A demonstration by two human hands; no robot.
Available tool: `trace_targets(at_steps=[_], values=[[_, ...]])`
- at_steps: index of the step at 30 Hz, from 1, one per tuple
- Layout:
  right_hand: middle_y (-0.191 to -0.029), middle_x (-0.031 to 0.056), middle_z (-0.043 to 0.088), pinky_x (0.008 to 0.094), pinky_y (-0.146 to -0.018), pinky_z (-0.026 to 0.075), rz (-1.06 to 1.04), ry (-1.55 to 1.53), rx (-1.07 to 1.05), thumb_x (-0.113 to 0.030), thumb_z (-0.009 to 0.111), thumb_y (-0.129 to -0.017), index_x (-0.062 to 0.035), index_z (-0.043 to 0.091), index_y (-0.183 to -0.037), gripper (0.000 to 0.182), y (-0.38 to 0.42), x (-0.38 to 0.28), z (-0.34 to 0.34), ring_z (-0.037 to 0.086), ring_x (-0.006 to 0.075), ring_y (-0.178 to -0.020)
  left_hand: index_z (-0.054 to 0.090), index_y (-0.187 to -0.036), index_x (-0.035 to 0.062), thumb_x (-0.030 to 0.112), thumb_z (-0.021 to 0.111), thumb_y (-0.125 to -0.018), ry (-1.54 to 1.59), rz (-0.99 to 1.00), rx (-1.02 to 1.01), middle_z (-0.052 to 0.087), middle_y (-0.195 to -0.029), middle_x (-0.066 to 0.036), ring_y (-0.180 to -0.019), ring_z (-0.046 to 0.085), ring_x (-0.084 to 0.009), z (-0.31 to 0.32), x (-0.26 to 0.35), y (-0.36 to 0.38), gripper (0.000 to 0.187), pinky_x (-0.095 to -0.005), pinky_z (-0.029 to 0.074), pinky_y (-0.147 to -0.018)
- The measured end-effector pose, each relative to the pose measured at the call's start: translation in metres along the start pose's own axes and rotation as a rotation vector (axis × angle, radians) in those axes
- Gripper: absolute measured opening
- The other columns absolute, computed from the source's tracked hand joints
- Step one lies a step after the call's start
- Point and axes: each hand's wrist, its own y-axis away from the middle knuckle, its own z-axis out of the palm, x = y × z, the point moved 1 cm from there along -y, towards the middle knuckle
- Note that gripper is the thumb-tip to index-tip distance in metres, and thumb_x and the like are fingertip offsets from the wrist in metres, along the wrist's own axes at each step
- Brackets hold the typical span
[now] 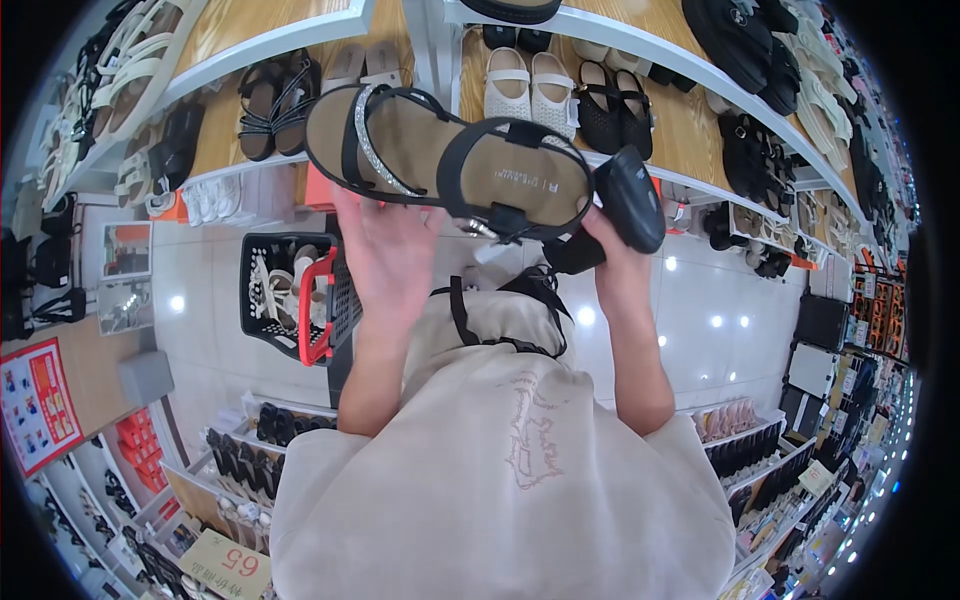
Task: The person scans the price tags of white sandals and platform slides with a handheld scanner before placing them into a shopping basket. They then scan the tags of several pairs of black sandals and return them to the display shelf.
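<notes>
A black-strapped sandal (520, 180) with a brown footbed and a glittering silver strap is held up in front of the shelf, footbed facing me. My left hand (390, 250) supports its lower edge near the toe end, with the fingers hidden behind the sole. At the heel end, my right hand (618, 255) grips with the thumb near the heel rim. Beside that hand is a smooth black rounded piece (630, 200), perhaps part of a second shoe; its full shape is hidden. A small pale tag (492, 252) hangs below the straps.
White shoes (530, 95) and black sandals (265, 110) stand on the wooden shelf (440, 150) ahead. On the floor at left is a black basket (262, 335) with a red handle (318, 305), holding light-coloured footwear. Low shoe racks (240, 465) stand on both sides behind me.
</notes>
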Motion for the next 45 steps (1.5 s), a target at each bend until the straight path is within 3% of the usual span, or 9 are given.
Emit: trace_targets(at_steps=[3, 9, 16, 18, 22, 32, 36, 40, 45], values=[[-0.092, 0.0034, 0.065, 0.0303, -0.071, 0.052, 0.213, -0.213, -0.014, -0.016, 0.072, -0.09, -0.002, 0.063, -0.122, 0.036, -0.006, -0.008, 0.002, 0.062, 0.0123, -0.077, 0.038, -0.148, 0.0082, 0.041, 0.061, -0.097, -0.297, 0.159, -0.195, 0.049, -0.146, -0.005, -0.138, 0.042, -0.0215, -0.011, -0.011, 0.005, 0.065, -0.0468, 0.03, -0.117], [-0.105, 0.005, 0.065, 0.0342, -0.08, 0.054, 0.441, -0.235, -0.199, -0.016, 0.068, -0.092, -0.0033, 0.059, -0.127, 0.038, -0.01, -0.011, 0.011, 0.064, 0.0151, -0.09, 0.042, -0.144, 0.0064, 0.031, 0.063, -0.096, -0.452, 0.101, -0.234, 0.055, -0.136, -0.006, -0.128, 0.051, -0.0221, -0.05, -0.018, 0.007, 0.058, -0.0449, 0.035, -0.113], [-0.089, 0.0072, 0.066, 0.0332, -0.076, 0.054, 0.317, -0.142, -0.333, -0.015, 0.065, -0.095, -0.0005, 0.058, -0.127, 0.035, -0.012, -0.009, 0.019, 0.066, 0.018, -0.08, 0.052, -0.133, 0.0095, 0.016, 0.06, -0.096, -0.499, 0.178, -0.362, 0.062, -0.121, -0.005, -0.111, 0.061, -0.0185, -0.044, -0.012, 0.004, 0.039, -0.0402, 0.048, -0.098], [-0.089, 0.0078, 0.067, 0.0331, -0.077, 0.054, 0.239, -0.098, -0.31, -0.015, 0.065, -0.096, 0.0002, 0.058, -0.124, 0.033, -0.01, -0.008, 0.026, 0.067, 0.0182, -0.08, 0.051, -0.135, 0.0083, 0.024, 0.057, -0.099, -0.454, 0.218, 0.111, 0.06, -0.127, -0.006, -0.115, 0.06, -0.0195, -0.027, -0.019, 0.007, 0.04, -0.0414, 0.047, -0.1], [-0.091, 0.0081, 0.067, 0.0316, -0.078, 0.052, 0.015, 0.15, -0.142, -0.008, 0.067, -0.095, 0.0014, 0.061, -0.111, 0.02, 0.008, 0.021, 0.017, 0.065, 0.0161, -0.08, 0.048, -0.136, 0.0035, 0.017, 0.058, -0.098, -0.249, 0.232, -0.008, 0.058, -0.132, -0.007, -0.12, 0.058, -0.0203, -0.026, -0.018, 0.007, 0.042, -0.0418, 0.047, -0.102], [-0.083, 0.0028, 0.067, 0.027, -0.068, 0.049, -0.072, 0.069, -0.161, -0.005, 0.074, -0.088, 0.0011, 0.067, -0.1, 0.015, 0.019, 0.011, 0.051, 0.061, 0.011, -0.072, 0.056, -0.131, 0.0087, 0.045, 0.051, -0.103, -0.39, 0.244, 0.12, 0.063, -0.123, -0.003, -0.112, 0.059, -0.016, 0.026, -0.036, 0.012, 0.045, -0.0365, 0.044, -0.099], [-0.087, 0.0046, 0.067, 0.0281, -0.072, 0.049, -0.337, 0.245, 0.035, -0.009, 0.078, -0.085, 0.0004, 0.067, -0.096, 0.019, 0.008, 0.019, 0.026, 0.062, 0.0124, -0.079, 0.057, -0.129, 0.0069, 0.04, 0.054, -0.103, -0.32, 0.276, 0.18, 0.064, -0.12, -0.003, -0.11, 0.059, -0.0138, 0.022, -0.034, 0.0, 0.042, -0.0333, 0.045, -0.098], [-0.088, 0.0122, 0.066, 0.0411, -0.072, 0.052, -1.248, 0.706, -0.176, -0.012, 0.081, -0.065, 0.0019, 0.066, -0.094, 0.036, -0.008, -0.02, 0.022, 0.064, 0.0289, -0.077, 0.062, -0.12, 0.0063, 0.039, 0.059, -0.101, -0.29, 0.288, 0.313, 0.067, -0.113, -0.004, -0.102, 0.061, -0.0117, 0.019, -0.034, -0.006, 0.038, -0.0291, 0.049, -0.087], [-0.091, 0.0064, 0.066, 0.0363, -0.074, 0.05, -1.366, 0.85, -0.36, -0.011, 0.071, -0.068, -0.0045, 0.07, -0.107, 0.039, -0.019, -0.019, 0.027, 0.063, 0.0234, -0.076, 0.067, -0.108, 0.0069, 0.048, 0.063, -0.097, -0.392, 0.041, 0.386, 0.068, -0.096, -0.004, -0.082, 0.063, -0.0105, 0.053, -0.033, 0.004, 0.043, -0.0277, 0.051, -0.071]])
